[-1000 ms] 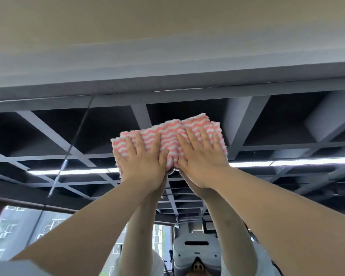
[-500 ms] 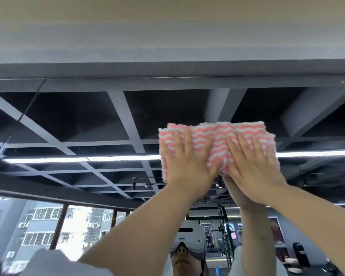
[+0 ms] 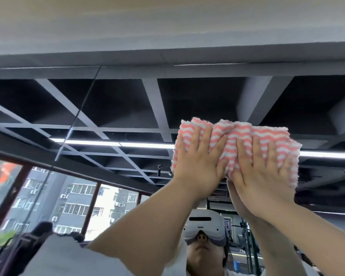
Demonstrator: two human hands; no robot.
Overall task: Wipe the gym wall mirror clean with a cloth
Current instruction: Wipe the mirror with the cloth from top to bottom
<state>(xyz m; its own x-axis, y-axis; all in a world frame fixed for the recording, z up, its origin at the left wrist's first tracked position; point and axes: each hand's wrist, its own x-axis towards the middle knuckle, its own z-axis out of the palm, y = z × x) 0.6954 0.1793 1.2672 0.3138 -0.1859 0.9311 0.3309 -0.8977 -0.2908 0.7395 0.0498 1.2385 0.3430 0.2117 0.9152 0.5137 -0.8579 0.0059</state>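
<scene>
A folded pink-and-white striped cloth [image 3: 245,134] lies flat against the wall mirror [image 3: 112,108], high up and right of centre. My left hand [image 3: 197,166] presses on its left part with fingers spread and straight. My right hand [image 3: 261,172] presses on its right part the same way, beside the left. Both arms reach up from below. The mirror shows the reflected undersides of my arms, a dark ceiling grid and light strips.
The mirror's top edge [image 3: 167,58] meets a pale wall band above. A vertical seam [image 3: 76,118] between mirror panels runs at the left. Reflected windows [image 3: 74,196] and gym gear show at the bottom, with my white sleeve [image 3: 58,257] low left.
Both hands have slid the cloth to the right across the mirror. The view has dropped a little, showing more of the reflected windows.
</scene>
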